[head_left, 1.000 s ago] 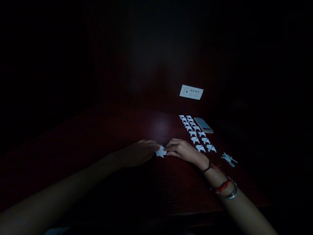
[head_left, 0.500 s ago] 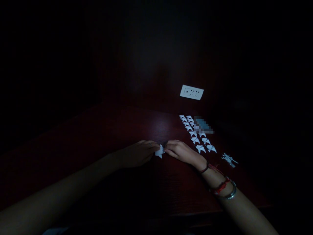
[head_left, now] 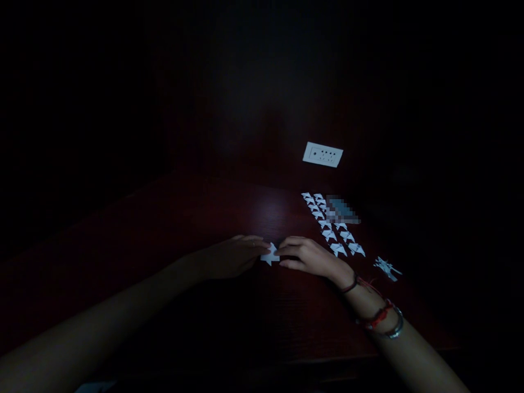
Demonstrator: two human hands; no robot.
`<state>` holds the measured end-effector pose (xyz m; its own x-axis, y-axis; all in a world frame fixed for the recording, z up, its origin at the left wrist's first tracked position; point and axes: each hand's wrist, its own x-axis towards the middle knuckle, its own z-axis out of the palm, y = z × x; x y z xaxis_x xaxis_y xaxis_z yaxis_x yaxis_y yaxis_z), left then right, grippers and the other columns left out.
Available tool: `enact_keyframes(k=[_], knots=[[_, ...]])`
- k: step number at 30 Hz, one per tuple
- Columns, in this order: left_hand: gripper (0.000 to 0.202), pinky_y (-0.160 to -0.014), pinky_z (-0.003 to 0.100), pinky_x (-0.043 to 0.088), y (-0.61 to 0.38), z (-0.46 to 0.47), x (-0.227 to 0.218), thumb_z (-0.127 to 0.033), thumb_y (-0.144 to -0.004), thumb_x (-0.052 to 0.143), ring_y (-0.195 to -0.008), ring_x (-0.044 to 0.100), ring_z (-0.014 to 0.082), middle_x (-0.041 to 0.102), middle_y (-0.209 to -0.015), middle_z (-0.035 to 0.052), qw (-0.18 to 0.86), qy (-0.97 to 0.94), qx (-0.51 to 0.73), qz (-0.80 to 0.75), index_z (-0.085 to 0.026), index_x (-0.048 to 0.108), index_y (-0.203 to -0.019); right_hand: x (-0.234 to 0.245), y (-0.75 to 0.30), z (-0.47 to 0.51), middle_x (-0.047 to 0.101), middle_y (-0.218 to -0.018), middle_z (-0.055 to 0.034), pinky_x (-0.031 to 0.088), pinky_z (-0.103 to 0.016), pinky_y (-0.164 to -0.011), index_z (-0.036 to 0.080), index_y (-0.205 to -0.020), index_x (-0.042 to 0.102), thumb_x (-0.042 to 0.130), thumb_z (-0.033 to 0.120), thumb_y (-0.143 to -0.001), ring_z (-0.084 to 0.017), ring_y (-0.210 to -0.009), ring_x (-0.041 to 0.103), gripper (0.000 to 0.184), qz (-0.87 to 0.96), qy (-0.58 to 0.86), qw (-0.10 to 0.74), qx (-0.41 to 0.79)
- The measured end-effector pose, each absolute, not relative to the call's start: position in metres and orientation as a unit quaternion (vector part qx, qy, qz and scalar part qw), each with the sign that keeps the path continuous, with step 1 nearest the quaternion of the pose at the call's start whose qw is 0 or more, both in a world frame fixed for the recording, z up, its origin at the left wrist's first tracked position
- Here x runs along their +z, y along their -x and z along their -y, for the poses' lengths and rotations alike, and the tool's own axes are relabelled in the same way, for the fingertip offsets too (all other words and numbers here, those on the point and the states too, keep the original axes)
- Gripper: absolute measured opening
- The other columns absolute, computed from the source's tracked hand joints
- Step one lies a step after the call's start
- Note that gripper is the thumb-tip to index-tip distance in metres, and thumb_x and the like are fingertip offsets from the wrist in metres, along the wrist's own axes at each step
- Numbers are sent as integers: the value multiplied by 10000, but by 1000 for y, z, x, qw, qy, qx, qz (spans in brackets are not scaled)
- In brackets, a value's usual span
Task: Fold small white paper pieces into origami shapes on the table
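Observation:
A small piece of folded white paper (head_left: 271, 255), with pointed corners sticking out above and below, lies on the dark red table between my hands. My left hand (head_left: 237, 256) comes in from the left and holds the paper's left side under its fingertips; its thumb is hidden. From the right, my right hand (head_left: 309, 255) touches the paper's right edge with its index fingertip. Its thumb is apart from that finger, lower down and off the paper. Beyond my right hand, several similar folded white paper pieces (head_left: 338, 249) lie in two slanting rows.
A blurred-out flat rectangle (head_left: 343, 209) lies beside the far end of the rows. Thin white paper strips (head_left: 387, 268) sit in a small heap at the right. A white wall socket (head_left: 323, 155) is behind the table (head_left: 184, 213). The surroundings are very dark.
My right thumb has moved away from its fingers and off the paper, and the right wrist has shifted slightly right. More of the paper's right side shows. My left hand has barely moved.

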<state>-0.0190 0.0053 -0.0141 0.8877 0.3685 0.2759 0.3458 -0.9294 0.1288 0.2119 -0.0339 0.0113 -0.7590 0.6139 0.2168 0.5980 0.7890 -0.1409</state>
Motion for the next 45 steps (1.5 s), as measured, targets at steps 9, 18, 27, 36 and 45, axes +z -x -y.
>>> enact_keyframes(k=[9,18,27,36,45], knots=[[365,-883,336,292,15,-3,-13,-178,-809,387,-1079,367,200,413,-1192,47,17,-974,154,-166,-220,382,-1172,7,-206,31,539,-872,-48,386,-234,-740,144,-911,572,383,223,-820,-116,-804,500,224,931,327,159,40],[321,-880,315,288,13,4,-5,-171,-817,375,-1066,376,181,459,-1139,44,5,-974,156,-164,-202,421,-1132,6,-204,34,523,-870,-34,389,-216,-705,146,-898,563,437,161,-762,-102,-760,496,186,923,332,180,76],[336,-869,317,298,11,13,-1,-171,-806,387,-1052,388,185,436,-1155,44,-11,-973,147,-178,-219,413,-1138,3,-205,31,532,-839,-42,385,-222,-724,138,-898,562,380,205,-817,-109,-772,492,211,922,331,188,71],[285,-883,320,291,8,13,0,-219,-820,383,-1047,399,181,466,-1134,42,8,-966,150,-209,-198,455,-1095,-3,-201,24,556,-768,-31,385,-203,-654,140,-820,570,433,196,-792,-101,-700,499,150,889,372,243,108],[386,-893,335,294,13,21,5,-196,-805,384,-1089,378,189,437,-1194,38,23,-968,125,-218,-208,367,-1191,-5,-201,22,565,-737,-20,374,-190,-621,142,-777,574,474,186,-763,-92,-669,500,110,872,388,263,140]])
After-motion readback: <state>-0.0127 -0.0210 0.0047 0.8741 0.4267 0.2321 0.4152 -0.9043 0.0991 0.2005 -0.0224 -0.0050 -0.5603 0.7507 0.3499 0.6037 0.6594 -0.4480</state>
